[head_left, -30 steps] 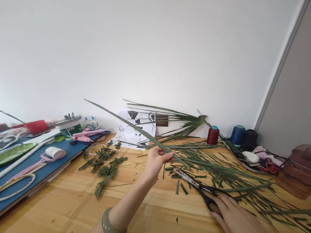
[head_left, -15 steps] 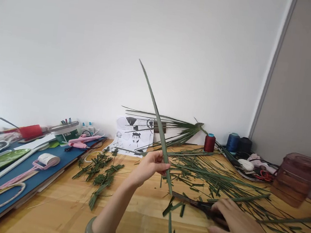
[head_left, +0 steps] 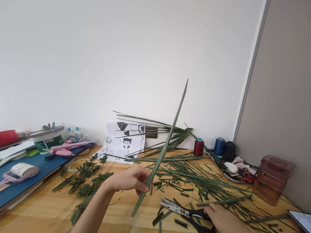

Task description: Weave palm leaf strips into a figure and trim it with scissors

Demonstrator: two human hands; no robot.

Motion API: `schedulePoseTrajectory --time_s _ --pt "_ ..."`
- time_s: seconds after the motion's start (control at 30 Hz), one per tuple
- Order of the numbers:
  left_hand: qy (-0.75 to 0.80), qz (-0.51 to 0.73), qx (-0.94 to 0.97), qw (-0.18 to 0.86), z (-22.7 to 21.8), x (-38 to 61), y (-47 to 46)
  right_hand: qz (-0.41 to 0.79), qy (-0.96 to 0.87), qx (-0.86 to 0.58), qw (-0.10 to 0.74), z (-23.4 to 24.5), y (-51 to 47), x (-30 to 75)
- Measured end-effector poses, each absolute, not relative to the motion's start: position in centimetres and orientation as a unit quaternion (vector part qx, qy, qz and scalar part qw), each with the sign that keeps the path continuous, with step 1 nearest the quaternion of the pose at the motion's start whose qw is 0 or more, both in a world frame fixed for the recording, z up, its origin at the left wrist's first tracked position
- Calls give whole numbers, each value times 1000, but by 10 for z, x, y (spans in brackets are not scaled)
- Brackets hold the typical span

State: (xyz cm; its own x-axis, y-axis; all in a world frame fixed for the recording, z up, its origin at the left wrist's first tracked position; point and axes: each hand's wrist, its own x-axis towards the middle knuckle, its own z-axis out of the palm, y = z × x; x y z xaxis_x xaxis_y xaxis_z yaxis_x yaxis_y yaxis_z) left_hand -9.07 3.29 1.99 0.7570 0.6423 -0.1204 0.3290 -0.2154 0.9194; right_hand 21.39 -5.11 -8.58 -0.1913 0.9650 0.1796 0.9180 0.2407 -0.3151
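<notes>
We are facing a white wall (head_left: 124,45), with a grey panel (head_left: 290,90) standing at the right and a wooden surface (head_left: 120,228) spreading out below. With our left hand (head_left: 128,180) we are holding a long green leaf (head_left: 162,154) above the surface, the fingers pinching it near its lower end. The leaf is passing between thumb and fingers, a short end poking out beneath them and the long part rising to a thin tip against the wall. Our right hand (head_left: 224,229) is touching the scissors (head_left: 189,214), its bent fingers meeting the black handles; we cannot tell whether they are gripping. The blades are standing apart, pointing toward the leaf without touching it.

Leaf scraps (head_left: 181,223) are lying around the scissors, and a heap of leaf strips (head_left: 209,184) is spreading behind them. Printed paper (head_left: 127,143) is resting by the wall, a red spool (head_left: 198,147) is standing to its right, and a blue board (head_left: 45,169) is carrying a white roll (head_left: 24,169) at the left.
</notes>
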Motion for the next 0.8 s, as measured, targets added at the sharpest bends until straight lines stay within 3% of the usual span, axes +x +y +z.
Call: schedulePoseTrajectory --time_s 0.13,0.27,0.5,0.8 --pt "318 110 771 540 20 -98 35 254 -684 -605 318 -80 -42 221" --pt "315 83 771 547 20 -99 35 358 -616 -583 390 -59 -32 231" --pt "298 9 765 571 7 -82 35 412 -480 -442 635 -10 5 202" --pt "295 -15 769 567 -7 -79 40 405 -433 -412 692 -15 35 173"
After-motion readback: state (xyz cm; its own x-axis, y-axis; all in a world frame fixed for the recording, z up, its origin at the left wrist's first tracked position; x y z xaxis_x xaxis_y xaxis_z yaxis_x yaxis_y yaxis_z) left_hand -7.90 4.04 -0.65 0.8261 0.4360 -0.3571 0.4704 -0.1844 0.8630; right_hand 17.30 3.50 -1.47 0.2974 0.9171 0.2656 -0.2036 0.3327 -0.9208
